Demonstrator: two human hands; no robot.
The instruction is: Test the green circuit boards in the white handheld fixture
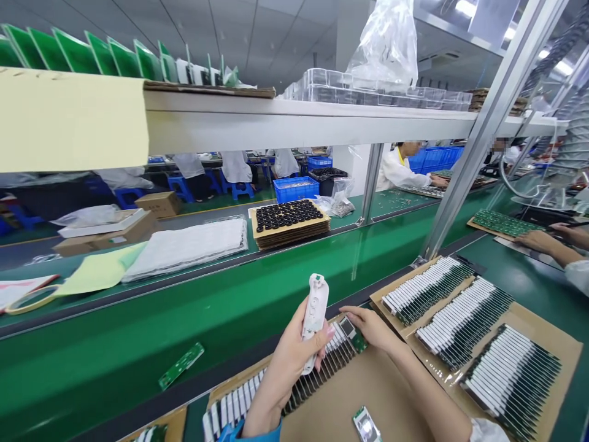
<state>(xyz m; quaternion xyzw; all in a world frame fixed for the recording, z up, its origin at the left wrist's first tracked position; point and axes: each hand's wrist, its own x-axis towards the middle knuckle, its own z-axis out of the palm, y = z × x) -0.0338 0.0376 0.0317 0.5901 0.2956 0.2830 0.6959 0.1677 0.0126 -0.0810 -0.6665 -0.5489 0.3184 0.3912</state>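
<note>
Fingers [326,336] on the left hand [292,344] are wrapped around a white plastic casing half [315,305], thumb pressed across its front, with the inside of the shell facing back at the wearer. Just right of that, the right hand [370,326] has its fingers closed on the edge of a circuit board with a display [348,328], tilted so the screen shows, at the far end of a row of upright boards [246,396]. That row runs from there back past the left wrist, packed pretty tight on brown cardboard [331,399].

Nearer the wearer than the right fingers, one loose display board [367,425] lies by itself, screen up. Off to the right of those fingers, a cardboard sheet [564,334] carries three more blocks of boards [464,322], white on one side and dark green on the other. Further right you get a co-worker's hands [536,241] at a green board panel [504,222], over the green worktop [519,282].

Ahead of both hands there's a long green strip [221,313], with one bare circuit board [181,366] on it, out left of the left fingers. Past that, straight ahead of the left fingers, is a cardboard stack topped with black round parts [289,215], then a white sheet stack [186,248] and a tape roll [30,301] farther left. Way above the fingers, a shelf [322,123] holds upright green panels [73,49] and clear plastic trays [317,83].
</note>
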